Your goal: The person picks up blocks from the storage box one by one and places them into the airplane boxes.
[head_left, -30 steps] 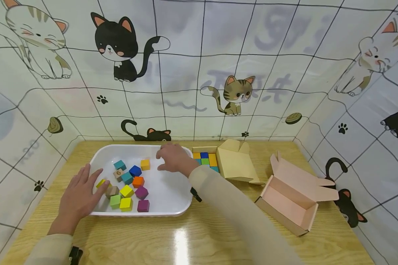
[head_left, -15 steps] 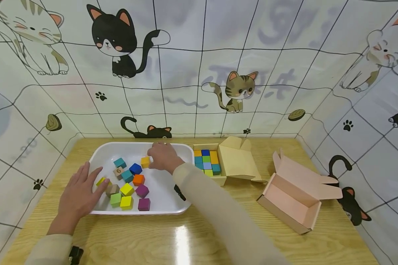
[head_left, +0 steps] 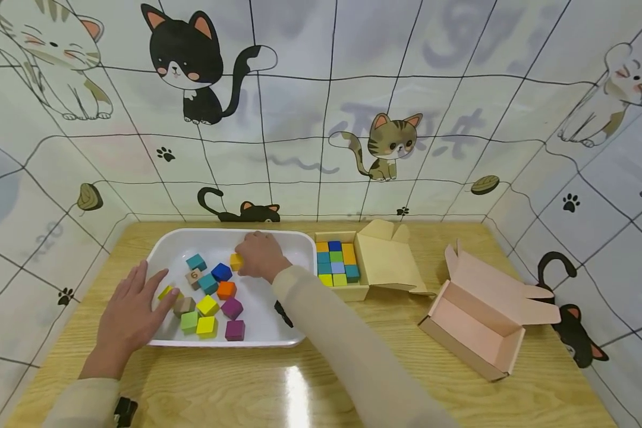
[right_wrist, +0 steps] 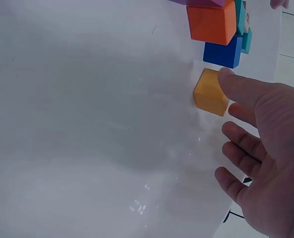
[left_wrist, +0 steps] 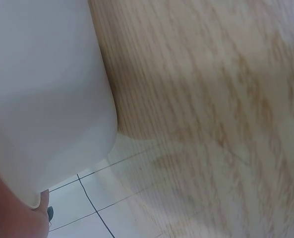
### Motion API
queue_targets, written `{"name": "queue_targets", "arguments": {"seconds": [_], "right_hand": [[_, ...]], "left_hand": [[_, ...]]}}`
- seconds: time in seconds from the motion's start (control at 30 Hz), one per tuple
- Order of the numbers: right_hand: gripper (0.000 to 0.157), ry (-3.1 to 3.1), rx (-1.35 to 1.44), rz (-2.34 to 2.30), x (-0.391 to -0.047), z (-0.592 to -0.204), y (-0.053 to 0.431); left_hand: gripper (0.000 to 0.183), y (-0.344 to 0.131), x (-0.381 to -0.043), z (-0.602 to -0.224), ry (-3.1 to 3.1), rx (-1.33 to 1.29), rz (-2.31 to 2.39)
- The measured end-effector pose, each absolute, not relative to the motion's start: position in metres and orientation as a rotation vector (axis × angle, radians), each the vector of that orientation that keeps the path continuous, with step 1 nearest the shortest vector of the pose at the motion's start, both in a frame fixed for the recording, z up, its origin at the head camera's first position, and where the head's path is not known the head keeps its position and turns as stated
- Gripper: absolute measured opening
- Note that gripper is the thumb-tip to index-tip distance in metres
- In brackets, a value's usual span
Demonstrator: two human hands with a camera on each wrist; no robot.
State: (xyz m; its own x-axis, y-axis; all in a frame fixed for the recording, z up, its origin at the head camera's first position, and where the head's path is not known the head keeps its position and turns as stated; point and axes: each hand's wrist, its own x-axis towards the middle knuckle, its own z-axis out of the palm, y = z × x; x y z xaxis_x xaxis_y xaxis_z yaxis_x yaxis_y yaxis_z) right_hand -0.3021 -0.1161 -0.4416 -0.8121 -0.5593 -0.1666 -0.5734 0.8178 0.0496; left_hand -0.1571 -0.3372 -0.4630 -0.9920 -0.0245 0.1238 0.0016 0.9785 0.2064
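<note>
The amber cube (right_wrist: 209,93) inside the tray (head_left: 262,324) was narrowly flanked by thumb and forefinger of the right hand (head_left: 259,255); whether it was pinched could not be told. It was probably best squeezed on opposite faces and raised straight up, as it was crowded by the blue cube (right_wrist: 222,52). The tray's left rim was touched by the left hand (head_left: 131,315). Right of the tray, a box of cubes (head_left: 348,292) and a pink box (head_left: 471,321) were seen open
</note>
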Motion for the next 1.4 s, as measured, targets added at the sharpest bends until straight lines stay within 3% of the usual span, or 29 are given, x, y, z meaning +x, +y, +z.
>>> {"name": "queue_targets", "arguments": {"seconds": [0.87, 1.07, 1.4], "right_hand": [[0.030, 2.888, -0.859, 0.179, -0.297, -0.449, -0.120], [0.025, 2.881, -0.902, 0.218, -0.299, -0.434, -0.108], [0.029, 2.894, -0.980, 0.101, -0.296, -0.404, -0.067]], "left_hand": [[0.068, -0.337, -0.156, -0.463, -3.002, 0.033, -0.317], [0.068, -0.337, -0.156, -0.465, -3.000, 0.025, -0.315], [0.069, -0.339, -0.156, -0.466, -2.994, 0.008, -0.304]]}}
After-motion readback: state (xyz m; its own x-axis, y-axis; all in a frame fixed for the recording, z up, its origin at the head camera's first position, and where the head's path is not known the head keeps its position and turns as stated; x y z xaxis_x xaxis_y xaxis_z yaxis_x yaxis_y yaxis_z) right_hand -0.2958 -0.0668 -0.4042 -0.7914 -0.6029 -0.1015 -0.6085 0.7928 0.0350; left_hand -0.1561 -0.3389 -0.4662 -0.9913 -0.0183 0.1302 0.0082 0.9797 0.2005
